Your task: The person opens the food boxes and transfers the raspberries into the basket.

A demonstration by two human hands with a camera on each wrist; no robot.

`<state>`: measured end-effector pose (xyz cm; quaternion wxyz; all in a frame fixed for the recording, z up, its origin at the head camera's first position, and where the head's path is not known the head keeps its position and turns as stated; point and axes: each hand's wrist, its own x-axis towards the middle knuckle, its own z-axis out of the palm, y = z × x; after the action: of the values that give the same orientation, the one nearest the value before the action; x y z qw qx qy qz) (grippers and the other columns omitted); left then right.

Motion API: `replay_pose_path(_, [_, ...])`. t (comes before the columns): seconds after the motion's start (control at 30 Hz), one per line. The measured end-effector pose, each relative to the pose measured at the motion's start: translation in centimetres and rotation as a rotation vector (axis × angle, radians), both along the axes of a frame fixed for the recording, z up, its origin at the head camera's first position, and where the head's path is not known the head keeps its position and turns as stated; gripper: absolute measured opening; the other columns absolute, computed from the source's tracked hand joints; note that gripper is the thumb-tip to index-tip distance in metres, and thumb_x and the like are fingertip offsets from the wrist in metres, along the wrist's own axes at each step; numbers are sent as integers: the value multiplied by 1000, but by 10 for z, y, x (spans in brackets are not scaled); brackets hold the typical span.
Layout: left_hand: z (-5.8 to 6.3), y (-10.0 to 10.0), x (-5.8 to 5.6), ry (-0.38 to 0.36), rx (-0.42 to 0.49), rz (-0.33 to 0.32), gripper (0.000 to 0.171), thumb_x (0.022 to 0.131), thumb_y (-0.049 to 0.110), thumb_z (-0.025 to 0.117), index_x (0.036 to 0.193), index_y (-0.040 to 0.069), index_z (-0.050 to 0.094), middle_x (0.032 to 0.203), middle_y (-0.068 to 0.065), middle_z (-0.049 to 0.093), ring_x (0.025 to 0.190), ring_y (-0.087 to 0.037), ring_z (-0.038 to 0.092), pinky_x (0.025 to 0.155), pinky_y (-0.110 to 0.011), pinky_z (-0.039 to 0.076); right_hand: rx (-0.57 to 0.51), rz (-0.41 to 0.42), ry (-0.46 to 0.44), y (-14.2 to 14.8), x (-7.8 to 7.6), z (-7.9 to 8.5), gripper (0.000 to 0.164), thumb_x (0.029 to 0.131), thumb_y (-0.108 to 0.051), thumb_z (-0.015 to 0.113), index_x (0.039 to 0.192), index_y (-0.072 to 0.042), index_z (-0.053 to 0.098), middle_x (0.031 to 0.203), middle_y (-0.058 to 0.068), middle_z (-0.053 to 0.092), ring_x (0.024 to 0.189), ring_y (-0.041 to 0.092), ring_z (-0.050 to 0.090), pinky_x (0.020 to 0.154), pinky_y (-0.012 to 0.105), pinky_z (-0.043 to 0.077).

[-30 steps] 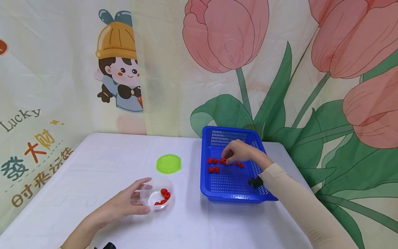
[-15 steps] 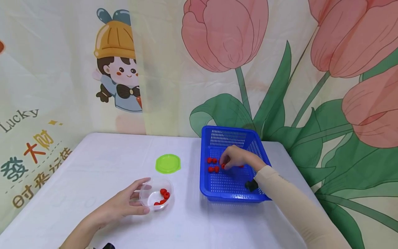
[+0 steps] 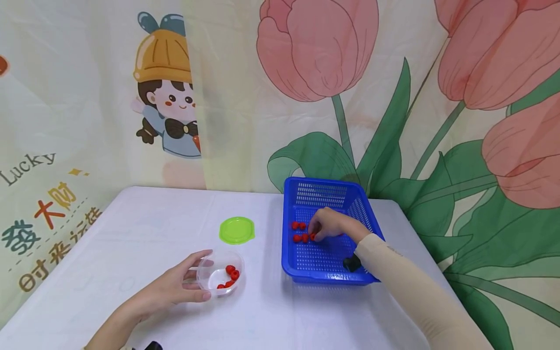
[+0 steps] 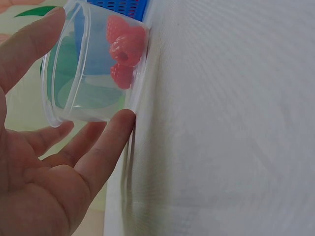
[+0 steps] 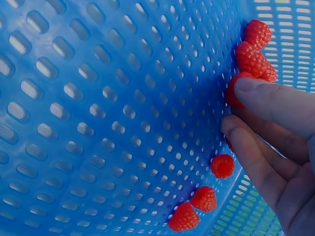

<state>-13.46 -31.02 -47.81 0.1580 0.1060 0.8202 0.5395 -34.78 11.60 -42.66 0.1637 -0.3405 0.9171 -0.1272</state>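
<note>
A: What has changed for you since 1.0 s ago?

B: Your right hand (image 3: 330,224) has shifted from the upper row to the lower row inside the blue plastic basket (image 3: 310,275), right of centre in the frame. Your thumb and finger are clamped on 1 red raspberry (image 5: 233,93), beside 2 lower-row berries (image 3: 298,238).

A: And your left hand (image 3: 179,279)?

B: Unchanged, left of bottom centre: thumb and fingers apart, curved round the clear plastic cup (image 3: 216,279), with 4 raspberries (image 3: 230,269) inside.

A: The surface and room?

B: Your white tablecloth (image 3: 144,223) spans the lower half; a lime-green lid (image 3: 236,230) lies mid-frame, above the cup. Behind, a printed backdrop (image 3: 236,97) shows pink tulips (image 3: 323,48) upper right and 1 cartoon child (image 3: 177,138) upper left.
</note>
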Motion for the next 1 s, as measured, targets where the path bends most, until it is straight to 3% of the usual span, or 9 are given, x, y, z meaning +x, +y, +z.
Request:
replay_pose_path(0.37, [2, 0, 1, 4, -17, 6, 96, 92, 27, 86, 166, 27, 26, 164, -16, 40, 136, -41, 58, 99, -27, 57, 18, -32, -28, -2, 2, 2, 18, 90, -10, 86, 108, -12, 83, 99, -3, 79, 92, 10, 71, 89, 31, 61])
replay_pose_path(0.63, [1, 2, 0, 0, -20, 7, 96, 91, 28, 86, 167, 26, 26, 164, -16, 40, 136, -42, 58, 104, -44, 56, 32, -12, -30, -1, 4, 7, 19, 91, -10, 86, 110, -11, 82, 100, -2, 79, 93, 10, 72, 89, 31, 61])
replay_pose_path(0.77, [0, 2, 0, 1, -20, 9, 97, 91, 27, 86, 167, 26, 26, 163, -16, 40, 136, -42, 58, 104, -45, 56, 22, 6, -14, 0, 8, 17, 22, 91, -10, 85, 113, -10, 82, 106, 1, 80, 97, 14, 73, 91, 34, 61])
replay_pose_path(1.0, [0, 1, 0, 2, -13, 9, 97, 91, 27, 86, 167, 25, 26, 164, -17, 40, 135, -40, 59, 101, -35, 57, -60, 63, 48, -5, 22, 48, 25, 94, -14, 82, 118, -9, 79, 114, 7, 78, 98, 18, 73, 86, 32, 62])
